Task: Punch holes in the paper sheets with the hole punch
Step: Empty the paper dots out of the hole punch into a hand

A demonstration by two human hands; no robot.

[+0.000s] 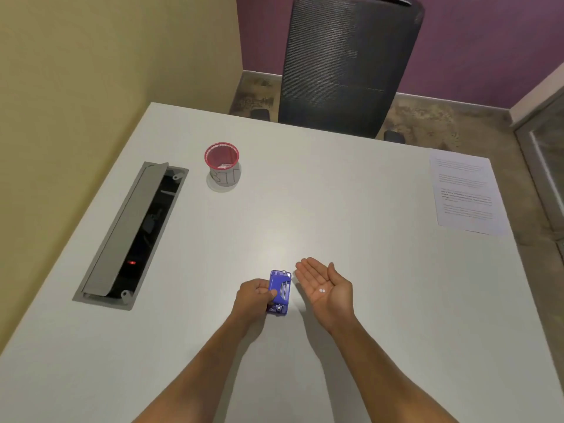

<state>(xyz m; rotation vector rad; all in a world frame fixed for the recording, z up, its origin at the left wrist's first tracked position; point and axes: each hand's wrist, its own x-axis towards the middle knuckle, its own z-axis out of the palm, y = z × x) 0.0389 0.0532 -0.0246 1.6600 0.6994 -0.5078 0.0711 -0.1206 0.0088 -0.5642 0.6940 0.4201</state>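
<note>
My left hand (254, 296) grips a small blue hole punch (279, 292) near the front middle of the white table (351, 209), turned so its underside faces up and right. My right hand (325, 286) lies palm up just right of the punch, fingers spread, with two tiny white paper dots (322, 290) resting in the palm. A printed paper sheet (465, 192) lies flat at the far right edge of the table, well away from both hands.
A red mesh cup (222, 166) with a paper label reading BIN stands at the back left. An open grey cable hatch (134, 233) is set into the table's left side. A black mesh chair (348, 65) stands behind the far edge.
</note>
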